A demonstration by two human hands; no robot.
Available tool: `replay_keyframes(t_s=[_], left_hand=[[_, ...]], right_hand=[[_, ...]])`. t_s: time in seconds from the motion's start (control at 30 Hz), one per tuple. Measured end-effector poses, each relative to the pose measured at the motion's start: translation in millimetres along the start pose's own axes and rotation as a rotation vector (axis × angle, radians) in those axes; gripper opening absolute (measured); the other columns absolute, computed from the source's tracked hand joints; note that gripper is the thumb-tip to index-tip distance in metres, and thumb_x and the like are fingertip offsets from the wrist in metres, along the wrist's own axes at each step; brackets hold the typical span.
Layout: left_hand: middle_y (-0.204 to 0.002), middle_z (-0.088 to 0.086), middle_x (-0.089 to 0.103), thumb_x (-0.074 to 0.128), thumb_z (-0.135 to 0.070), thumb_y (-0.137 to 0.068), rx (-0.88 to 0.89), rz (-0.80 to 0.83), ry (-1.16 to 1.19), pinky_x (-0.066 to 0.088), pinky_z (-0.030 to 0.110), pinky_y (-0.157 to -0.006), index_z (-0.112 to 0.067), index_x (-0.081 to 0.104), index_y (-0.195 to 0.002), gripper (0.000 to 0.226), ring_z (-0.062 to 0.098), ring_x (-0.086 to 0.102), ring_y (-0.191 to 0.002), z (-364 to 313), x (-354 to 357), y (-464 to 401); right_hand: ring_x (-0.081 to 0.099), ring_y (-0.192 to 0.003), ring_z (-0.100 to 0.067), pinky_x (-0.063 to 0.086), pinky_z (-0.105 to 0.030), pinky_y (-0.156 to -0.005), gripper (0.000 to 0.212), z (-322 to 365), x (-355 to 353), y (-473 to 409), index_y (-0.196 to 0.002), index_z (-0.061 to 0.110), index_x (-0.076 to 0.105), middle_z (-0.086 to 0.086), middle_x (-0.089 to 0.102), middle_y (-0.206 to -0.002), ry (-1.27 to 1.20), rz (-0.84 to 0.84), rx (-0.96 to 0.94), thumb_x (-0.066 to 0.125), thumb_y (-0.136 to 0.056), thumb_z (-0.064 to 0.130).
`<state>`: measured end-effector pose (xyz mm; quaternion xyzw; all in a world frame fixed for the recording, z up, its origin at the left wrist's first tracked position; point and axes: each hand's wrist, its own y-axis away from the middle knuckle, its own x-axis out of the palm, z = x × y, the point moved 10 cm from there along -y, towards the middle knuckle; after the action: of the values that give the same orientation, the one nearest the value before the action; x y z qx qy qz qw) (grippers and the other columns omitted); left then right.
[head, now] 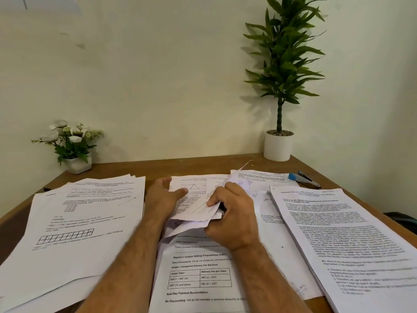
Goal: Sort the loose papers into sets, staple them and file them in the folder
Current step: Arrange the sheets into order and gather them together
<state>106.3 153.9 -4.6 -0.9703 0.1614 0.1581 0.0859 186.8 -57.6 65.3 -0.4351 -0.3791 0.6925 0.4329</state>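
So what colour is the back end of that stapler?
Light blue; the stapler shows in the head view, far right on the desk.

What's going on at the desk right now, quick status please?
Right hand pinching a bent sheaf of papers; left hand flat beside it. Nothing stapled yet, stapler idle, far right. Piles crowd both sides.

centre sheet [198,276] reads "next day payment reconciliation".
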Motion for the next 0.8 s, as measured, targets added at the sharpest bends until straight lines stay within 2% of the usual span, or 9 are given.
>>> replay_keyframes(t_s=[0.1, 0.17, 0.23, 0.37, 0.5, 0.57, 0.63, 0.7, 0.8], left_hand=[[-0.129, 0.004, 0.066, 0.087, -0.016, -0.077, -0.025, -0.022, 0.094, 0.04, 0.02, -0.066, -0.015, 0.054, -0.134, 0.066, 0.017, 0.061, -0.101, -1.2, -2.2, -2.8], [-0.134, 0.009, 0.064, 0.086, -0.011, -0.078, -0.033, -0.032, 0.088, 0.045, 0.024, -0.074, -0.014, 0.047, -0.14, 0.074, 0.024, 0.065, -0.107, -2.1, -4.7, -1.8], [-0.136, 0.01, 0.063, 0.079, -0.005, -0.083, -0.007, -0.102, 0.049, 0.045, 0.027, -0.079, -0.015, 0.045, -0.143, 0.069, 0.025, 0.064, -0.109, -9.4, -16.0, 1.9], [-0.124, 0.011, 0.067, 0.068, -0.009, -0.088, 0.046, -0.326, -0.061, 0.046, 0.037, -0.08, -0.013, 0.045, -0.135, 0.053, 0.032, 0.064, -0.106, -26.8, -57.5, 13.4], [-0.123, 0.013, 0.064, 0.067, -0.011, -0.088, 0.018, -0.343, -0.245, 0.043, 0.04, -0.078, -0.012, 0.039, -0.14, 0.06, 0.036, 0.06, -0.109, -19.6, -68.5, 14.8], [-0.137, 0.018, 0.052, 0.069, -0.01, -0.084, 0.035, -0.36, -0.446, 0.043, 0.047, -0.089, -0.013, 0.031, -0.147, 0.074, 0.039, 0.048, -0.123, -15.7, -66.7, 14.7], [-0.149, 0.018, 0.035, 0.071, -0.005, -0.079, 0.189, -0.404, -0.614, 0.038, 0.051, -0.103, -0.016, 0.024, -0.153, 0.088, 0.038, 0.035, -0.133, -29.3, -59.0, 15.3], [-0.147, 0.014, 0.039, 0.072, -0.001, -0.081, 0.3, -0.266, -0.488, 0.042, 0.043, -0.103, -0.019, 0.031, -0.152, 0.083, 0.032, 0.041, -0.132, -38.9, -34.1, 11.8], [-0.127, 0.002, 0.059, 0.078, -0.018, -0.086, 0.114, 0.179, -0.117, 0.05, 0.034, -0.092, -0.028, 0.05, -0.137, 0.06, 0.02, 0.06, -0.112, -24.8, 23.5, 11.5]], right_hand=[[0.046, -0.063, -0.011, 0.034, -0.019, -0.051, 0.015, 0.3, 1.5, -0.8, -0.067, 0.012, 0.06, 0.002, 0.053, -0.071, -0.007, 0.005, 0.002, 0.066, -0.063, 0.025], [0.048, -0.063, -0.014, 0.037, -0.022, -0.05, 0.016, -3.0, 4.0, 0.0, -0.068, 0.012, 0.06, 0.002, 0.054, -0.071, -0.003, 0.013, 0.017, 0.073, -0.059, 0.017], [0.048, -0.064, -0.012, 0.034, -0.016, -0.052, 0.023, -6.7, 5.9, 0.8, -0.068, 0.013, 0.06, 0.003, 0.054, -0.071, 0.003, 0.023, 0.037, 0.079, -0.056, 0.013], [0.042, -0.062, -0.007, 0.027, -0.008, -0.056, 0.026, -5.9, -0.3, -0.2, -0.068, 0.012, 0.06, 0.005, 0.051, -0.07, -0.017, -0.012, 0.045, 0.079, -0.051, 0.007], [0.045, -0.062, -0.01, 0.031, -0.013, -0.051, 0.027, -2.0, -5.7, -0.4, -0.067, 0.011, 0.06, 0.003, 0.052, -0.07, -0.033, -0.036, 0.033, 0.081, -0.052, 0.006], [0.046, -0.063, -0.01, 0.031, -0.012, -0.052, 0.026, -1.5, -5.6, -0.2, -0.068, 0.011, 0.06, 0.003, 0.053, -0.071, -0.031, -0.029, 0.029, 0.083, -0.054, 0.009], [0.045, -0.065, -0.008, 0.029, -0.009, -0.055, 0.026, -1.9, -6.2, 0.0, -0.068, 0.011, 0.06, 0.003, 0.054, -0.072, -0.021, -0.03, 0.024, 0.083, -0.056, 0.014], [0.046, -0.066, -0.007, 0.03, -0.01, -0.055, 0.025, -2.4, -7.8, -0.2, -0.068, 0.011, 0.06, 0.004, 0.054, -0.071, -0.005, -0.042, 0.02, 0.082, -0.057, 0.015], [0.048, -0.061, -0.011, 0.035, -0.019, -0.05, 0.021, -6.0, -12.3, -1.2, -0.067, 0.011, 0.059, 0.005, 0.053, -0.069, -0.014, -0.091, 0.036, 0.075, -0.055, 0.006]])
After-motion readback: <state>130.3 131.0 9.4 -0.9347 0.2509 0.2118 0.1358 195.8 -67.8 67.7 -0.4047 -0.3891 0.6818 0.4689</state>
